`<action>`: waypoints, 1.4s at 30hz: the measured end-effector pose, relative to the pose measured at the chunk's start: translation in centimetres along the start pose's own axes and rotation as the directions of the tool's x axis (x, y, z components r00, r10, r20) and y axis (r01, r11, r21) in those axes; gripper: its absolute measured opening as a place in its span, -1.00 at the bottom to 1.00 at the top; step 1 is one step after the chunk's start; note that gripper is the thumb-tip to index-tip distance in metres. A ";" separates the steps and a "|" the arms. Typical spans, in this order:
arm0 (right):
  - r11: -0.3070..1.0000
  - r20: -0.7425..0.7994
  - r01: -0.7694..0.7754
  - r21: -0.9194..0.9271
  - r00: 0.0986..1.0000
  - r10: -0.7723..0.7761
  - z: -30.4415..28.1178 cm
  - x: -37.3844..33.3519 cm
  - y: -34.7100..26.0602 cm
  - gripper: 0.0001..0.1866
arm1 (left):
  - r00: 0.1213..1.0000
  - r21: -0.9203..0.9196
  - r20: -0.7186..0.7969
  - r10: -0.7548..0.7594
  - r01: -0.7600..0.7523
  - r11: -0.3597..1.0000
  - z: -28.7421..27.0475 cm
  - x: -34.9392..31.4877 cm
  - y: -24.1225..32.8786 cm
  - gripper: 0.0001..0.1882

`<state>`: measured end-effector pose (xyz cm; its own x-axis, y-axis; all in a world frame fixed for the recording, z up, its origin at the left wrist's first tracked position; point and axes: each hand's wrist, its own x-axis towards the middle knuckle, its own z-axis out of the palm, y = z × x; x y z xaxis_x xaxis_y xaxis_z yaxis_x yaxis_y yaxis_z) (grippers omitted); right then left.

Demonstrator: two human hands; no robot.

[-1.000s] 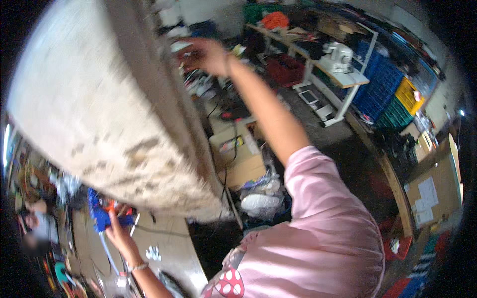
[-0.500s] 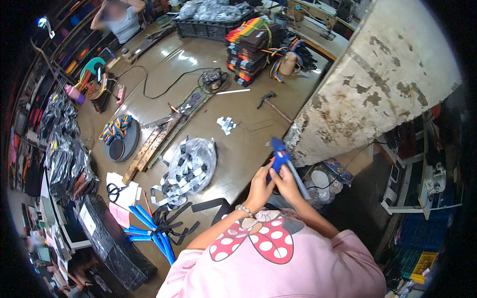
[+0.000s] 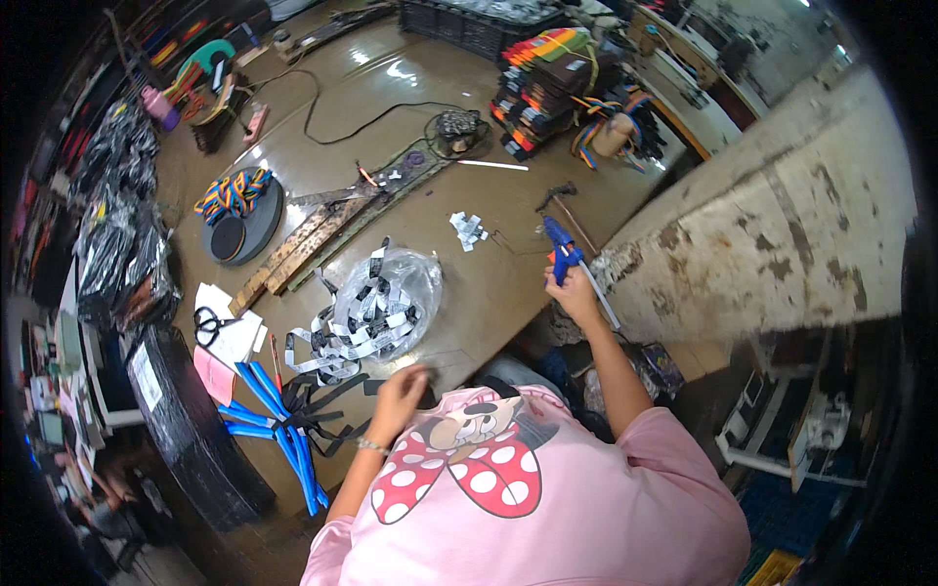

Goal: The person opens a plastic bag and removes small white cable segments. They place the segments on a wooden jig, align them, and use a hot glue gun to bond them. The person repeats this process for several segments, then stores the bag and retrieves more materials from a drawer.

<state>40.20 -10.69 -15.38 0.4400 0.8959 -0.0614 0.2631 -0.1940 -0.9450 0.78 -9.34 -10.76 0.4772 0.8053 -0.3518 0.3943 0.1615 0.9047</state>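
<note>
My right hand (image 3: pixel 576 295) is wrapped round the handle of a blue glue gun (image 3: pixel 561 244) over the table's front edge. A long pale glue stick (image 3: pixel 602 301) sticks out of the gun's back end. Close to my body, my left hand (image 3: pixel 397 400) is closed on a black strap (image 3: pixel 428 397), mostly hidden by the fingers. Left of that hand lie a tangle of black straps (image 3: pixel 318 415) and several blue tubes (image 3: pixel 305 459). A clear plastic bag (image 3: pixel 422 278) lies beyond it, with black-and-white printed ribbon (image 3: pixel 366 342) across and beside it.
A hammer (image 3: pixel 567 215) and small white labels (image 3: pixel 467 230) lie beyond the glue gun. Wooden strips (image 3: pixel 293 256), a grey disc with striped cord (image 3: pixel 264 232) and scissors (image 3: pixel 209 326) are left. A stained pale board (image 3: pixel 752 225) rises at right. Stacked straps (image 3: pixel 547 93) stand at the back.
My hands have parted: the left has let go of the glue gun and moved left to the black strap. The right has carried the gun farther out. The whole view has also shifted.
</note>
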 end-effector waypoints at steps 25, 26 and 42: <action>0.775 -0.027 0.032 -0.632 0.998 -0.063 -3.3 4.5 6.5 -0.61 | 0.638 0.080 -0.762 -0.108 0.259 0.963 0.3 -1.0 -1.7 -0.81; 0.773 -0.011 0.064 -0.631 0.996 -0.092 -3.2 4.5 6.5 -0.61 | 0.620 0.057 -0.777 -0.113 0.247 0.967 -0.7 -0.7 -1.4 -0.81; 0.841 -0.036 0.020 -0.541 0.998 -0.046 -3.5 4.1 5.9 -0.62 | 0.636 0.296 -0.772 -0.022 0.390 0.872 -14.6 17.4 -3.9 -0.57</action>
<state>46.52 -9.56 -20.11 0.4580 0.8889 -0.0059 0.6945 -0.3619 -0.6218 -3.90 12.40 -16.94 -0.3116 0.9484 -0.0583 0.7625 0.2862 0.5802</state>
